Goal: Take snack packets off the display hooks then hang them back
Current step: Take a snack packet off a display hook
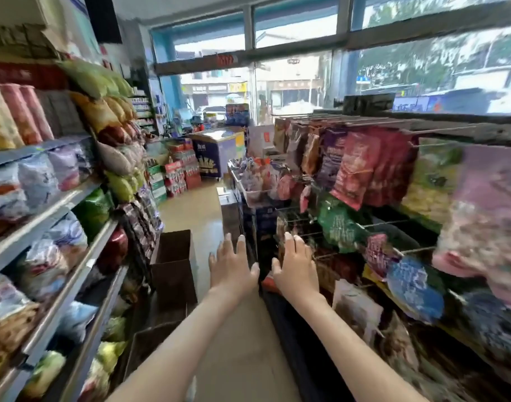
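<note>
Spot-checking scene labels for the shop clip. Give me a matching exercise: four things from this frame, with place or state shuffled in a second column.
1. left hand
2. red packet
3. green packet
4. cardboard box

a. stands on the floor, left of both hands
b. hangs high on the display
c. open, holds nothing
d. hangs lower, just beyond the right hand

Pairs: 1-c, 2-b, 3-d, 4-a
</note>
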Motion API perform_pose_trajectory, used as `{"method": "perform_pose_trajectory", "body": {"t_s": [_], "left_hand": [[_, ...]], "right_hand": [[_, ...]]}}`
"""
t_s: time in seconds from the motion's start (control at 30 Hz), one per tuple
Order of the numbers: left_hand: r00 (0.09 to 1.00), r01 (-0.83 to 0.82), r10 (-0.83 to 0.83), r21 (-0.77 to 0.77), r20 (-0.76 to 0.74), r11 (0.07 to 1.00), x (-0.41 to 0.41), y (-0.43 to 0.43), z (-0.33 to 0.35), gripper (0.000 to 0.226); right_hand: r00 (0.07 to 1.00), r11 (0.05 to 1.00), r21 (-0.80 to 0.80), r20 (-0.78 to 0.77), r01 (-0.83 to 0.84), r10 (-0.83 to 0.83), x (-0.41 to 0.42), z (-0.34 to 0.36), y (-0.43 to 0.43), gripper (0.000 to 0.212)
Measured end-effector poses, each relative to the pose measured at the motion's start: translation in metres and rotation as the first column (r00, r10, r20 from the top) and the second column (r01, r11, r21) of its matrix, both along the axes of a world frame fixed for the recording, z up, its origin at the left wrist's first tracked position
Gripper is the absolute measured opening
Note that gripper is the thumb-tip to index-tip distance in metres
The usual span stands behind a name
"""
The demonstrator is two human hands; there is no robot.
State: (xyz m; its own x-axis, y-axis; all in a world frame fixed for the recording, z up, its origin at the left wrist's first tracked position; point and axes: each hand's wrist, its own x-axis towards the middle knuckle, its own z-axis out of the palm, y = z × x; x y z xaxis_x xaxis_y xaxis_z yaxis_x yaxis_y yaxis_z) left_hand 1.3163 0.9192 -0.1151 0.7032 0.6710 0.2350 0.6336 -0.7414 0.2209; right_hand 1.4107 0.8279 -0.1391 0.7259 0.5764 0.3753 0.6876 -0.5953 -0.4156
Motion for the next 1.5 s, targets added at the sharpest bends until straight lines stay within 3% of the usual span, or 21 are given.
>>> {"method": "perform_pose_trajectory", "body": {"t_s": [0.33, 0.63, 0.9, 1.17, 1.27, 1.33, 1.5], "left_hand": [[0.963, 0.270, -0.266, 0.132, -0.043, 0.954, 0.228, 0.264, 0.003, 0.072], [0.843, 0.537, -0.524, 0.122, -0.122, 0.835, 0.454, 0.398, -0.048, 0.073], [0.743, 0.666, -0.662, 0.014, -0.102, 0.745, 0.590, 0.513, -0.083, 0.076], [0.504, 0.842, -0.830, -0.078, -0.239, 0.534, 0.723, 0.610, -0.140, 0.090], [0.347, 0.918, -0.892, -0.089, -0.290, 0.387, 0.759, 0.652, -0.150, 0.098], [0.255, 0.959, -0.936, -0.062, -0.244, 0.278, 0.781, 0.675, -0.144, 0.095], [0.079, 0.994, -0.994, -0.071, -0.075, 0.084, 0.823, 0.692, -0.120, 0.092]], "right_hand": [[0.983, 0.985, 0.050, -0.096, 0.163, -0.158, 0.221, -0.009, 0.238, 0.065], [0.984, 0.982, -0.088, -0.049, 0.167, -0.172, 0.407, -0.050, 0.362, 0.068], [0.974, 0.963, -0.173, -0.062, 0.206, -0.220, 0.522, -0.092, 0.459, 0.072], [0.909, 0.881, -0.247, 0.001, 0.404, -0.416, 0.585, -0.116, 0.537, 0.079], [0.851, 0.846, -0.140, -0.036, 0.514, -0.523, 0.596, -0.119, 0.580, 0.081], [0.790, 0.791, -0.071, -0.051, 0.607, -0.611, 0.609, -0.110, 0.606, 0.077], [0.568, 0.575, 0.075, -0.305, 0.815, -0.765, 0.653, -0.090, 0.645, 0.080]]}}
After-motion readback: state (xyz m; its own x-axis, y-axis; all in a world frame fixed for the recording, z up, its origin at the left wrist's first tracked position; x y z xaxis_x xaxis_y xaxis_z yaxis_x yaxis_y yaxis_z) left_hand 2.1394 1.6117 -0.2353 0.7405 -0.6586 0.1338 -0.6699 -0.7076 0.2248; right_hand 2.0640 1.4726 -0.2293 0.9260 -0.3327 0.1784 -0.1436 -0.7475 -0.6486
